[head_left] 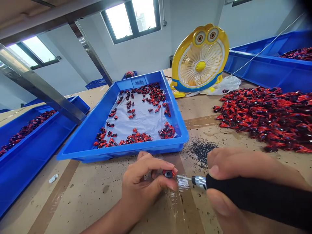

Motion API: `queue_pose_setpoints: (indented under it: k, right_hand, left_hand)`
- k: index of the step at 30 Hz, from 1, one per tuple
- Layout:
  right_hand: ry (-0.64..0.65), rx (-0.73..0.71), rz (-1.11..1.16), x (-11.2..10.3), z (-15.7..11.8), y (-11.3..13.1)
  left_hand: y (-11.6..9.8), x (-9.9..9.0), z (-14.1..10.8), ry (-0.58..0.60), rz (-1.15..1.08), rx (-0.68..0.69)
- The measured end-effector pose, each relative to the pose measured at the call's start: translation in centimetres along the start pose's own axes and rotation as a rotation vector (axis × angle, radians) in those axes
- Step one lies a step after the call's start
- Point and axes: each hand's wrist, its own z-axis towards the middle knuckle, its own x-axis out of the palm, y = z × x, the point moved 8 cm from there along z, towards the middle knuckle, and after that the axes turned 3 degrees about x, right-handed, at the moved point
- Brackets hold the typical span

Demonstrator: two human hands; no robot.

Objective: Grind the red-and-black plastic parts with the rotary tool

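Between the thumb and fingers of my left hand [146,178] is a small red and black part [168,174], with a dark round opening facing me. My right hand [231,175] is closed around a thick black-handled tool [243,195] with a silver collar and a thin metal tip. That tip points left and reaches the right side of the part; whether it touches is too small to tell. Just beyond my hands, a blue tray [136,150] lined with white sheet holds many similar red and black pieces, mostly along its near and right sides.
A large pile of red and black parts [268,117] lies at the right, near black shavings [203,150]. Behind stand a yellow fan [200,66] and blue bins [263,71]. Another blue bin [44,136] and a metal post [48,87] are at the left.
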Motion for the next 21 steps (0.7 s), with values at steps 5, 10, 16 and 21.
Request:
queue_pose_setpoints:
  k: [5,10,16,21]
  right_hand:
    - [0.038,-0.028,-0.036,0.0,-0.3,0.0]
    - [0.114,0.032,0.136,0.6,-0.6,-0.6]
    - [0.106,0.154,0.210,1.4,-0.6,-0.9]
    - [0.056,0.205,0.173,2.7,0.0,-0.3]
  left_hand:
    - [0.1,0.1,-0.1,0.009,-0.012,-0.006]
    - [0.2,0.3,-0.2,0.036,0.016,-0.003]
    - [-0.3,0.3,0.0,0.059,0.047,0.084]
    - [-0.7,0.2,0.2,0.045,0.058,0.122]
